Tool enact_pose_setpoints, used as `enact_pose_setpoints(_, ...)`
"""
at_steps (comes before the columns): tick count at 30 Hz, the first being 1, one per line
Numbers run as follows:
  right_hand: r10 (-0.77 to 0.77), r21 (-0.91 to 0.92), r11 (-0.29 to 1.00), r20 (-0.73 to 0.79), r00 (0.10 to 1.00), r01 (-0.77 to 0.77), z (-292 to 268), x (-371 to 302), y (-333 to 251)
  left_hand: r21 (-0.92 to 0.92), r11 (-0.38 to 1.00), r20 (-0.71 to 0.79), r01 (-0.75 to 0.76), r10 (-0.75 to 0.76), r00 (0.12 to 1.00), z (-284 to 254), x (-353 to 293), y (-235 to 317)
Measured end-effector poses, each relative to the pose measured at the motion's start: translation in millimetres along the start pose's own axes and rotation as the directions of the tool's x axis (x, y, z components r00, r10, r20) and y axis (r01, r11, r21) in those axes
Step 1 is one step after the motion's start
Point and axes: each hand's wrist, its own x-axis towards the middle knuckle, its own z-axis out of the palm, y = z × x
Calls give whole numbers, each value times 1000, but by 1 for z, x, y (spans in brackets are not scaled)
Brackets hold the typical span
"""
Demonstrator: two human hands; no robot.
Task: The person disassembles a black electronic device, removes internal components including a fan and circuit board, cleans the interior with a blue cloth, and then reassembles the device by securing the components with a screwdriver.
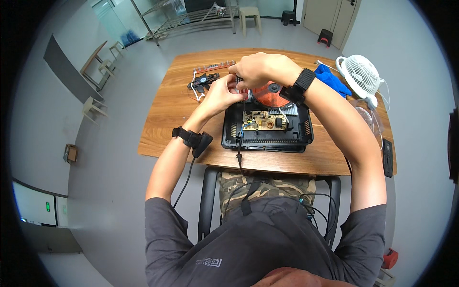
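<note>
An opened induction cooker's black base point(265, 142) lies on the table in front of me. It holds a tan circuit board point(260, 120) and a round orange-red coil point(268, 97). Over its far left corner my right hand point(258, 69) reaches down with bent fingers, gripping the top of a slim red-and-black tool that looks like a screwdriver point(243, 90). My left hand point(224, 95) pinches beside it, lower down, with fingertips against the same tool. The tool's tip is hard to make out. Left of my hands lie a black cooling fan point(204, 82) and an orange strip board point(214, 66).
On the table's right are a blue cloth point(331, 80), a white desk fan point(362, 76), a clear plastic bag point(369, 116) and a black oblong object point(387, 158). The cooker's black power cord point(239, 158) hangs over the near edge of the wooden table point(165, 122).
</note>
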Motion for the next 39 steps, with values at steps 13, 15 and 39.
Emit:
enact_pose_setpoints(13, 35, 24, 999, -19, 999, -34, 0, 0, -9, 194, 980, -86, -45, 63, 994, 1, -4, 17)
enact_pose_setpoints(15, -11, 44, 999, -18, 1000, 12, 2, 0, -4, 145, 988, -36, 46, -42, 998, -2, -4, 21)
enact_pose_setpoints(39, 57, 69, 996, -42, 997, -54, 13, 8, 9, 640, 760, -3, 114, -146, 989, -94, -59, -102)
